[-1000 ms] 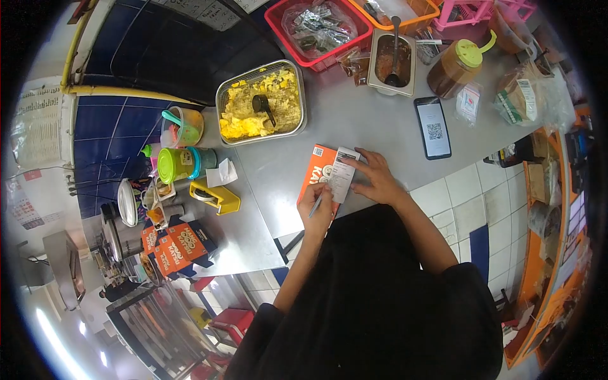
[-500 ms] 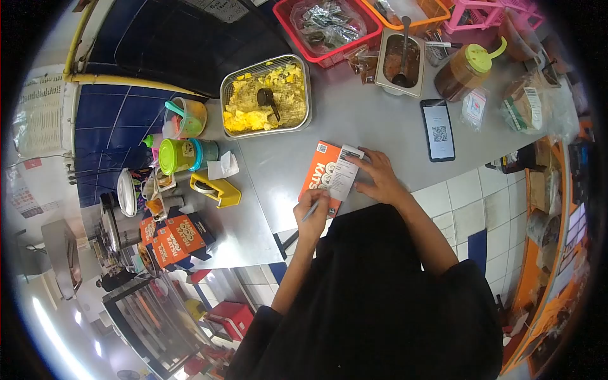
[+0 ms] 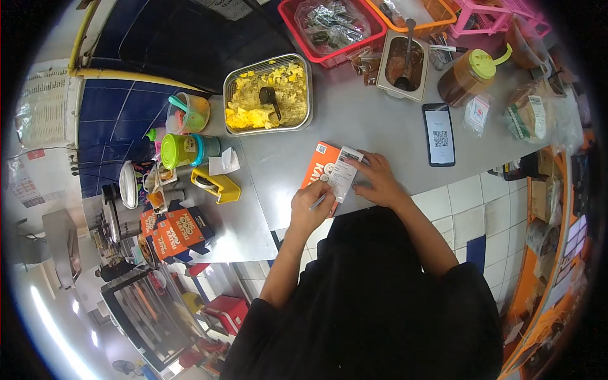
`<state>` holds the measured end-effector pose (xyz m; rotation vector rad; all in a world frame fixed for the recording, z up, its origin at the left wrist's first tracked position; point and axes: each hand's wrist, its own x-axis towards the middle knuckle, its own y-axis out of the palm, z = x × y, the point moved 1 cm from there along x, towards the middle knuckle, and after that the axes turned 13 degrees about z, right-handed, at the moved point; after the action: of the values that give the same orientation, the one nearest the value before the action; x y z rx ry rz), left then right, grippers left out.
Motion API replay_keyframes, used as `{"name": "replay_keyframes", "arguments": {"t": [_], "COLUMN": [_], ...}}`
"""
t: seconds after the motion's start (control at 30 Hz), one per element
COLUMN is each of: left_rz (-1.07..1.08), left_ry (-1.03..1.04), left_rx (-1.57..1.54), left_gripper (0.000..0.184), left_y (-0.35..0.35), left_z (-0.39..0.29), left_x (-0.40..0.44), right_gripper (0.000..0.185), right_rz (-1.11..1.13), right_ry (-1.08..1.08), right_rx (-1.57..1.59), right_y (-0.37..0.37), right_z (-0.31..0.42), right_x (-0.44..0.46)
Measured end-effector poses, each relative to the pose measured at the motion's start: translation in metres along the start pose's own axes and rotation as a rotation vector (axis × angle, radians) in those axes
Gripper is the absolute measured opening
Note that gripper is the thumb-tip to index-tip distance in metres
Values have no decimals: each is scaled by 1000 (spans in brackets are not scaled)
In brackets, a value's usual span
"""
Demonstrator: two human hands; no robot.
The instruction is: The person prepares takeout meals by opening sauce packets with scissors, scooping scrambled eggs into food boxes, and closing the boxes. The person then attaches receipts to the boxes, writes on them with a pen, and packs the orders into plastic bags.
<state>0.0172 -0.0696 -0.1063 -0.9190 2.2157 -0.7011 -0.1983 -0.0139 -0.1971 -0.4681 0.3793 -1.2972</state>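
An orange box with white lettering lies on the steel counter, a printed receipt on top of it. My left hand is closed around a pen whose tip is hidden by the fingers, at the receipt's left edge. From the right, my right hand lies with fingers spread, its fingertips touching the receipt and its thumb apart from the other fingers. It holds nothing.
A metal tray of yellow food with a black scoop stands behind. A phone lies to the right, near a sauce bottle and a sauce pan. Leftward are a yellow tape dispenser, lidded tubs and orange boxes.
My left hand with the pen has moved slightly up and over the receipt's edge, its elbow swinging outward. My right hand stays on the receipt. The whole view has shifted slightly.
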Motion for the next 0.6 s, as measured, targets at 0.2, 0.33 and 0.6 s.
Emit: {"name": "replay_keyframes", "arguments": {"t": [0.2,0.33,0.6], "left_rz": [-125,-140,-430], "left_ry": [73,-274,-218], "left_rx": [19,504,525], "left_gripper": [11,30,36], "left_y": [-18,-41,-77], "left_z": [-1,17,6], "left_x": [24,49,15], "right_gripper": [68,59,36], "right_rz": [-263,-1,67], "right_ry": [40,-387,-149], "right_rx": [-224,-395,-601], "right_y": [11,59,102], "right_z": [18,68,54], "right_x": [-2,-2,23]}}
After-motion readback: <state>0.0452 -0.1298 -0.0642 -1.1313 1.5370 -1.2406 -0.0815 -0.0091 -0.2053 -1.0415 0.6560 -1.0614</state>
